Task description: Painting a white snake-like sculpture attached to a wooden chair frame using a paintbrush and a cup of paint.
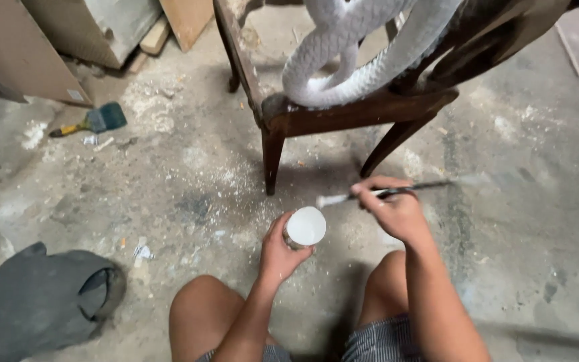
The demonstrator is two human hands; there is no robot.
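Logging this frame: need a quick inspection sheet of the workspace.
Surface: concrete floor, dusty, white specks.
Job's things: small container of white paint; thin brush, white tip just above the container; white scaled sculpture on dark wooden chair.
Clutter: wide paintbrush, grey garment, paper scraps.
Hands: left hand grips container; right hand grips thin brush.
Cables: nothing seen.
Surroundings: boards leaning, upper left.
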